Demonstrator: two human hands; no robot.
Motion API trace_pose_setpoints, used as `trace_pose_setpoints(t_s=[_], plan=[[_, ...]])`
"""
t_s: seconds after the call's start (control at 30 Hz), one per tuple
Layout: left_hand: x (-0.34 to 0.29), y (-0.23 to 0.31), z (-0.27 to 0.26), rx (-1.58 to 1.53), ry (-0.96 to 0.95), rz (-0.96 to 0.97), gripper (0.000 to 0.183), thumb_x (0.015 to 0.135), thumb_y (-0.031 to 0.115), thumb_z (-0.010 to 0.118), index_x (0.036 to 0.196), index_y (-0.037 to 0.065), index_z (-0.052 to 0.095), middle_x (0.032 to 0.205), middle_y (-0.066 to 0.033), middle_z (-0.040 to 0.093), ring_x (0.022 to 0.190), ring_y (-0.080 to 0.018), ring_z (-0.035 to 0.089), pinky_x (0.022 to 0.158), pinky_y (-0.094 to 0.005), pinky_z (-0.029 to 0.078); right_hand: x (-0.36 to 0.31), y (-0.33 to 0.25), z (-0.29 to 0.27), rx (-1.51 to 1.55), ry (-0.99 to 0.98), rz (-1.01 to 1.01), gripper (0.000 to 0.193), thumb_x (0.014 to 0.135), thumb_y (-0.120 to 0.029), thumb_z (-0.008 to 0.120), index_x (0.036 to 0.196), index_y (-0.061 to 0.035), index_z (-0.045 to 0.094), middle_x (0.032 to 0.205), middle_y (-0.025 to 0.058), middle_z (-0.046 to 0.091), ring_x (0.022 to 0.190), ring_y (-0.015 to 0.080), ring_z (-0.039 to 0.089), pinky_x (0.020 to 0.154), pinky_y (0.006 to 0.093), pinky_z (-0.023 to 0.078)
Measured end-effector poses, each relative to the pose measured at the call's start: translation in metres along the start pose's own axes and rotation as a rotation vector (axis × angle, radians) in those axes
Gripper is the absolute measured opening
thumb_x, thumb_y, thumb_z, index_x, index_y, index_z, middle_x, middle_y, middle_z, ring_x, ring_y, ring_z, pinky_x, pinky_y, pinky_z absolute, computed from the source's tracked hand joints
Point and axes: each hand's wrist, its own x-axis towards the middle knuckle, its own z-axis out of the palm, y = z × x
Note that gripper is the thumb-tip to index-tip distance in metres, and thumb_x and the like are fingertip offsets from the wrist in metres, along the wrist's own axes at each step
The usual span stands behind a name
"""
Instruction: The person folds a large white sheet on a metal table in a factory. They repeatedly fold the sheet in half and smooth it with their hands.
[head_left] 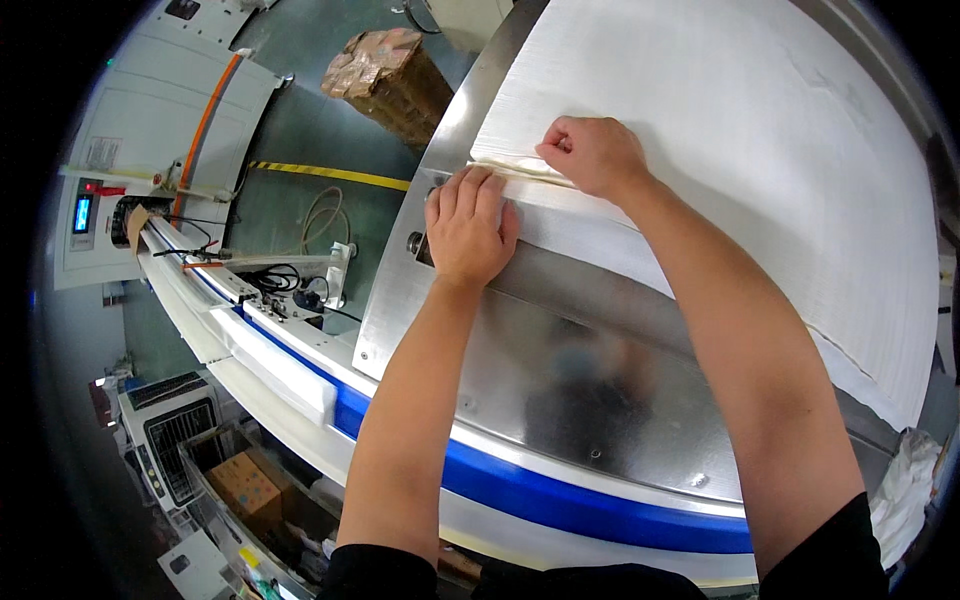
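A broad stack of white sheet material [700,110], layered like cloth or padding, lies on a shiny metal table [570,370]. Its near left corner shows several loose, slightly yellowish layer edges. My left hand [470,225] lies flat at that corner, fingers stretched forward over the sheet edge and the metal, thumb to the right. Just right of it, my right hand [598,157] rests on top of the stack near its front edge. Its fingers are curled closed, and what they may hold is hidden.
A blue strip [590,505] runs along the table's front. A taped brown carton [392,85] stands on the floor beyond the left side. White machinery with a small lit screen [82,214] is far left. An open crate [215,480] holding a cardboard box [243,490] sits lower left.
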Motion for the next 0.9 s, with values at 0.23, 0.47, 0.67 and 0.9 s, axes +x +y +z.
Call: trace_pose_setpoints(t_s=[0.23,0.47,0.67,0.9], plan=[[-0.002,-0.001,-0.023,0.064,-0.084,0.032,0.032,0.072,0.023,0.061,0.103,0.013,0.059,0.107,-0.0058,0.057,0.102,-0.0277,0.051,0.092,-0.0447,0.036,-0.004,-0.003,-0.002,0.048,-0.014,-0.016,0.023,0.082,-0.034,0.057,0.088,-0.0145,0.067,0.08,0.0059,0.068,0.076,0.0269,0.065,0.07,0.0401,0.051],[0.011,-0.019,-0.04,-0.022,-0.331,0.263,0.028,0.071,0.019,0.065,0.098,0.012,0.061,0.11,-0.0071,0.058,0.106,-0.027,0.054,0.094,-0.046,0.038,-0.113,0.0,-0.018,-0.093,0.129,-0.072,0.027,0.091,-0.031,0.051,0.088,-0.0085,0.065,0.075,0.0095,0.064,0.072,0.0302,0.061,0.068,0.0391,0.049],[0.036,-0.01,-0.061,0.348,-0.71,0.245,0.049,0.074,0.019,0.065,0.12,0.013,0.052,0.115,-0.0085,0.059,0.11,-0.024,0.054,0.098,-0.044,0.036,-0.266,0.133,-0.09,-0.498,0.339,0.316,0.041,0.094,-0.039,0.044,0.081,-0.009,0.068,0.08,0.0123,0.067,0.083,0.0301,0.064,0.084,0.0514,0.045],[0.082,0.043,-0.027,0.741,-1.172,0.254,0.046,0.074,0.015,0.062,0.119,0.019,0.057,0.105,-0.0089,0.065,0.098,-0.0248,0.063,0.086,-0.043,0.046,-0.456,0.327,-0.228,-0.677,0.396,0.545,0.052,0.097,-0.041,0.037,0.071,-0.0073,0.068,0.069,0.0137,0.066,0.068,0.0325,0.064,0.089,0.0506,0.042]])
